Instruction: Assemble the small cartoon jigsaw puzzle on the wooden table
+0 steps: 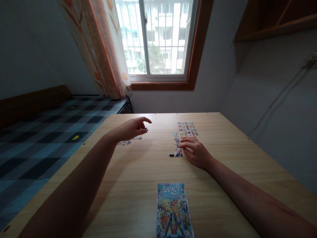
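My left hand hovers over the far left part of the table, with a small dark jigsaw puzzle piece between the thumb and a bent finger. Its index finger stretches out above. Loose puzzle pieces lie beneath and beside that hand. My right hand rests by the partly joined puzzle strip, fingers apart and covering some of it; whether they press on the pieces I cannot tell. Behind it, loose pieces lie in rows.
A colourful picture card marked "Bluey" lies on the wooden table near me. To the left stands a bed with a checked cover. A window and a patterned curtain are beyond; a wooden shelf hangs at right.
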The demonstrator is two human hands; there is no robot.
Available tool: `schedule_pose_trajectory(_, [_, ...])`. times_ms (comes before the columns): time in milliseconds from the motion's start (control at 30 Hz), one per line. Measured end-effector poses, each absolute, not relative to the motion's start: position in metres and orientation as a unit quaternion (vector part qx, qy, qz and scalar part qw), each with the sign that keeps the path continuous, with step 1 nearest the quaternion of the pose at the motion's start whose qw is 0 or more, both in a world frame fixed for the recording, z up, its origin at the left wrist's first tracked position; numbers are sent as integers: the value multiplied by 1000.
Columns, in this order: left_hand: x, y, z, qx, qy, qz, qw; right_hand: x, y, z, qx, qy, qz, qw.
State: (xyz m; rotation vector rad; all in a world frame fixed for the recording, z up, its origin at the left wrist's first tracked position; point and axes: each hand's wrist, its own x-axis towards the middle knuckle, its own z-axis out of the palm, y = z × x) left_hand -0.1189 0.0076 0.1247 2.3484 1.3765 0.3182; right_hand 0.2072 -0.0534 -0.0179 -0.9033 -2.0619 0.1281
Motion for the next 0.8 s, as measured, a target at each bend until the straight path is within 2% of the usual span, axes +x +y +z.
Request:
schedule_pose_trajectory(200, [-77, -13, 112, 865, 436, 82, 236, 203, -59, -12, -345, -838, 39, 421])
schedule_pose_trajectory(467, [-67, -2, 76, 783, 461, 63, 413, 198, -67, -7, -315, -871, 11, 376])
schedule_pose_trajectory(800, [-66, 0, 68, 744, 483, 82, 453, 195, -68, -8, -317, -874, 1, 368])
